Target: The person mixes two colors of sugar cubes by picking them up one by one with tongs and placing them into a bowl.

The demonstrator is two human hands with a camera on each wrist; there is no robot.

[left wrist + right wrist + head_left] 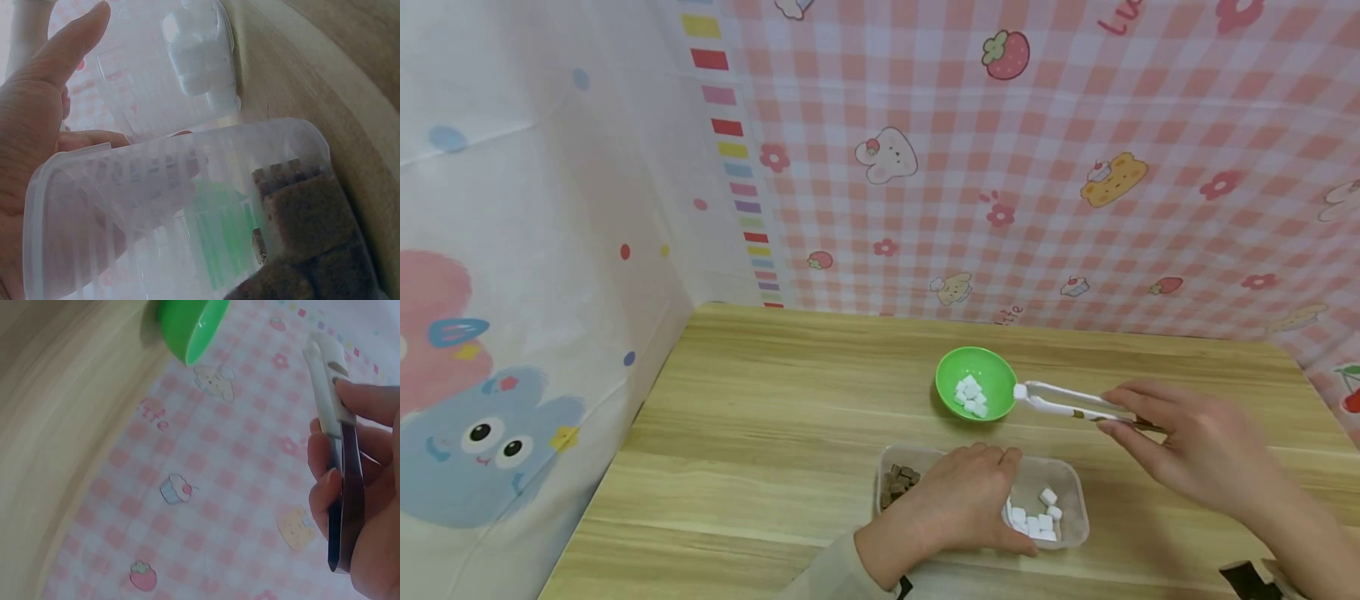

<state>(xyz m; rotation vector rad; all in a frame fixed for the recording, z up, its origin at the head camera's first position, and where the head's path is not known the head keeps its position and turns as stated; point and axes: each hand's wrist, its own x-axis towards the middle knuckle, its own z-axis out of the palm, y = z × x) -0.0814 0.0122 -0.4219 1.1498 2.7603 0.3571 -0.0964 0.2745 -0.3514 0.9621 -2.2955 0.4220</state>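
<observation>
My right hand (1202,446) pinches white-tipped tongs (1075,402), which hold a white cube (1020,392) beside the right rim of a green bowl (992,371). White cubes (972,395) lie in that bowl. In the right wrist view, my fingers and thumb close round the tongs (352,469); their tips point away from the hand. My left hand (955,504) reaches over a clear plastic container (1077,500) and grips it, thumb at the near side. Brown cubes (898,482) sit in its left part, white cubes (1033,525) in its right; the hand hides the middle.
The wooden table (737,433) extends left of the container and bowl. Behind it hangs a pink checked cloth (925,208) with printed figures, and a white printed cloth (550,250) hangs at the left.
</observation>
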